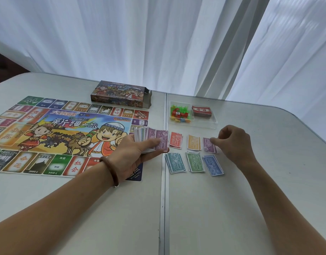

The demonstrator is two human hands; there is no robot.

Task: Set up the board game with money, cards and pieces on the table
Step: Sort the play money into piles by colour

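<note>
The colourful game board [62, 133] lies flat on the left half of the table. My left hand [134, 155] grips a thick stack of play money [151, 139] with a purple note on top, held over the board's right edge. To its right lie sorted money piles: red [175, 140], orange [193, 142], purple [208, 145], teal [175, 162], green [195, 162] and blue [213, 165]. My right hand [234, 142] has curled fingers and pinches the purple pile's top note. A clear tray [211, 124] holds small plastic pieces [179, 114] and a red card deck [201, 110].
The open game box [119, 94] lies behind the board near the far table edge. A seam [165, 181] runs down the table between the board and the money piles. White curtains hang behind the table. The table's right edge curves off at the right.
</note>
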